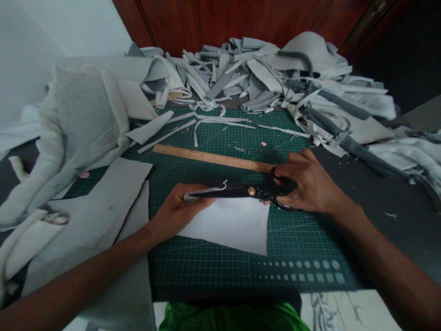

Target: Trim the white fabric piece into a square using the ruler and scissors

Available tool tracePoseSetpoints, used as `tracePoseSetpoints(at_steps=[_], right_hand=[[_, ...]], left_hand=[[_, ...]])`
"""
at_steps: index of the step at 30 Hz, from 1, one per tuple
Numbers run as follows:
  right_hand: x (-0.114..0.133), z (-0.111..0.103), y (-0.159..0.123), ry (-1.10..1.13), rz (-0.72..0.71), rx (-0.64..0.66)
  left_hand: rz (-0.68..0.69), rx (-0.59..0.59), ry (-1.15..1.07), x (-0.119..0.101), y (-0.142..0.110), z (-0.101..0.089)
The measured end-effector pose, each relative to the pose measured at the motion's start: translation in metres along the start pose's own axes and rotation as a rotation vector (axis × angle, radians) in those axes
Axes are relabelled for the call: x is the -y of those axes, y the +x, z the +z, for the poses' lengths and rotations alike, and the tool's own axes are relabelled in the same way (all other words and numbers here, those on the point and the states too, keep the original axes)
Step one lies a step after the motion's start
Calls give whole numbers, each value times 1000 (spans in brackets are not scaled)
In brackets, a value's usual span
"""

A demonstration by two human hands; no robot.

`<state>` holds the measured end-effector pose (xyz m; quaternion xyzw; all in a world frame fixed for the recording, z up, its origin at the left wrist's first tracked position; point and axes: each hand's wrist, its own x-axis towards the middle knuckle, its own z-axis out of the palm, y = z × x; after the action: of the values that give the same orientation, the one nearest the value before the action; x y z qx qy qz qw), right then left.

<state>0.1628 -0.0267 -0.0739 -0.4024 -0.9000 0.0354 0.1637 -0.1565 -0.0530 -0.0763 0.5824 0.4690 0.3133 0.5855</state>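
Bright green garment (230,317), its cloth glossy and creased, at the lower edge. Above it lies a dark green cutting mat (206,271), smooth-faced and ruled with a fine pale grid; rows of printed circles and squares mark its near right part. The left hand (181,204) is closed on the far left part of a white fabric piece (230,225), thin, flat and roughly four-sided, lying over the middle of the mat. The right hand (308,186) is wrapped round the looped handles of black metal tailor's shears (237,192), joined by a round brass-coloured pivot; the blades lie along the fabric's far edge, pointing toward the left hand. A loose white thread (224,185) curls above them. Beyond, a flat wooden ruler (213,158) slants across the mat, its right end beside the right hand. Narrow white strips (227,120) lie farther off, before a tangled heap of grey and off-white scraps (220,69). At left are smooth grey panels (113,193) and a thick, fuzzy-textured cloth (84,108) with rolled folds.
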Motion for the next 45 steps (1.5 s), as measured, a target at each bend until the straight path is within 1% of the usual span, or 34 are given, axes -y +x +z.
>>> tracePoseSetpoints(at_steps=[3, 7, 10, 13, 18, 22, 26, 30, 34, 40, 45], right_hand=[[0, 0, 0, -3, 3, 3], [0, 0, 0, -12, 8, 12], [0, 0, -1, -27, 10, 12], [0, -1, -1, -40, 10, 22], [1, 0, -1, -32, -12, -17], [1, -1, 0, -31, 13, -2], [-1, -2, 0, -25, -3, 9], [-3, -2, -1, -19, -8, 21], [-3, 0, -2, -20, 3, 1], [3, 1, 2, -17, 17, 15], [10, 0, 5, -4, 24, 54]], left_hand=[[-6, -2, 5, 3, -1, -1], [-50, -4, -7, 7, -1, -1], [-72, -55, 16, 7, -1, 0], [-64, -69, 24, 6, -1, 0], [-69, -74, 2, 8, -2, 0], [-87, -40, -5, 11, -3, -1], [-66, 1, -1, 13, -3, -3], [-39, 9, -31, 11, -3, -2], [-11, -2, -16, 8, -2, -1], [0, 7, 1, 7, 2, -1], [-19, 50, 25, 3, 1, 0]])
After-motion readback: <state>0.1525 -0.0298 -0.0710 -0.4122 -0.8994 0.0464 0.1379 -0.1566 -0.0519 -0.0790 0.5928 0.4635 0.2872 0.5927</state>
